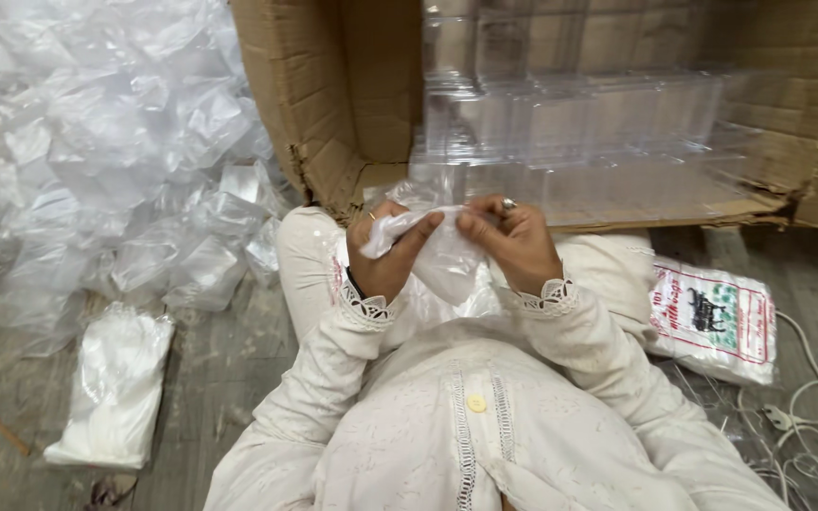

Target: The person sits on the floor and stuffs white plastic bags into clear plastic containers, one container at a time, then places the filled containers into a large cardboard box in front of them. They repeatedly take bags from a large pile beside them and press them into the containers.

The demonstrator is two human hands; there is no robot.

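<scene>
Both my hands meet over my lap on a small clear plastic bag (445,255) with white contents. My left hand (388,254) pinches the bag's upper left corner, thumb on top. My right hand (513,244), a ring on one finger, grips the bag's top edge from the right. Cream sleeves with lace cuffs cover both wrists. Just beyond my hands stand stacked clear plastic boxes (560,132) inside an open cardboard carton (314,104).
A big heap of filled clear bags (97,151) covers the floor at left. A white bundle of bags (115,388) lies at lower left. A printed white packet (712,322) and white cables (807,416) lie at right.
</scene>
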